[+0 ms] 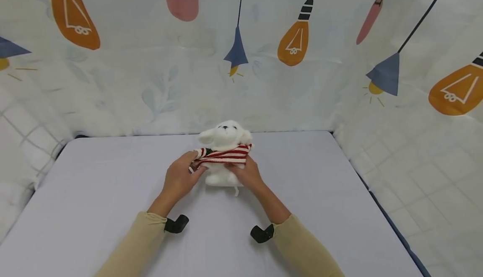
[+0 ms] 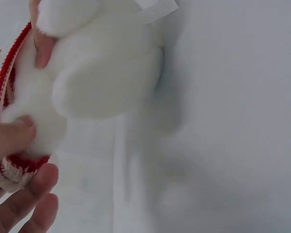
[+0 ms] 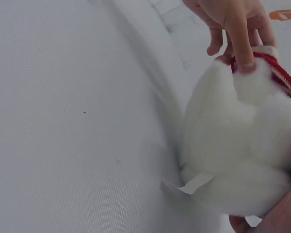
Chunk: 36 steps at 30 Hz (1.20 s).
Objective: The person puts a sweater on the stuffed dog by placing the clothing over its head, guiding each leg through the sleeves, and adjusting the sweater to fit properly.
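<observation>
A white plush dog point(image 1: 226, 134) sits upright on the table, facing the head camera, in a red-and-white striped knitted sweater point(image 1: 230, 155). My left hand point(image 1: 181, 175) pinches the sweater's edge with the toy's arm at its left side. In the left wrist view, that thumb presses the white fur point(image 2: 36, 104) beside the red hem point(image 2: 1, 92). On the other side, my right hand point(image 1: 247, 174) grips the sweater and body, thumb across the belly. Its fingertips are hidden behind the toy. A white fabric tag point(image 3: 196, 183) sticks out near the toy's bottom.
A white-covered table point(image 1: 113, 193) lies under the toy. Behind it hangs a curtain point(image 1: 124, 88) printed with bulbs and lamps, reaching the table's back edge. A small black wrist camera point(image 1: 176, 224) juts from the left sleeve, another black camera point(image 1: 262, 234) from the right.
</observation>
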Each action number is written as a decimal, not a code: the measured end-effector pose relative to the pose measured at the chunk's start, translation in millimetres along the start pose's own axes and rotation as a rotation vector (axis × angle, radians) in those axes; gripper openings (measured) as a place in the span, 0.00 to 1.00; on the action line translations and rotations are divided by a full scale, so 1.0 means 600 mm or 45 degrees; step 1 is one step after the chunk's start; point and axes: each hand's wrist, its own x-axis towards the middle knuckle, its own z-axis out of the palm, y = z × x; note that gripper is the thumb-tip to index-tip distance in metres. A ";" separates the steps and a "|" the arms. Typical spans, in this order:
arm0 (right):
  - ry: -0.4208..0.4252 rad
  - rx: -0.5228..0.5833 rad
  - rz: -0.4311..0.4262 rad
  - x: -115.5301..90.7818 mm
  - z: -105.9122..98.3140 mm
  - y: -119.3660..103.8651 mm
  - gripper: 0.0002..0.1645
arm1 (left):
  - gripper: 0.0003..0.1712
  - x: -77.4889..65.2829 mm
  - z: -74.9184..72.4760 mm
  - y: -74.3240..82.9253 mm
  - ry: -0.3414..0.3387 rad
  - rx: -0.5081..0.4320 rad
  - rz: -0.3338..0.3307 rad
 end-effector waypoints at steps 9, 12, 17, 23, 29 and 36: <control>0.011 -0.013 -0.008 -0.002 0.004 0.000 0.38 | 0.23 0.007 0.011 0.010 -0.129 -0.051 -0.170; 0.031 0.010 0.008 -0.002 0.001 0.002 0.38 | 0.24 0.010 -0.005 0.016 -0.347 -0.254 -0.216; 0.038 0.017 0.034 -0.002 -0.004 0.004 0.37 | 0.24 0.014 -0.029 0.009 -0.571 -0.613 -0.342; -0.008 0.007 0.004 -0.003 0.000 0.002 0.37 | 0.21 0.016 -0.027 -0.002 -0.466 -0.599 -0.448; -0.006 0.033 0.012 -0.002 0.002 0.005 0.37 | 0.20 0.018 -0.029 -0.005 -0.441 -0.417 -0.385; -0.058 0.013 -0.007 0.000 -0.002 0.003 0.37 | 0.22 0.021 -0.022 -0.010 -0.581 -0.370 -0.327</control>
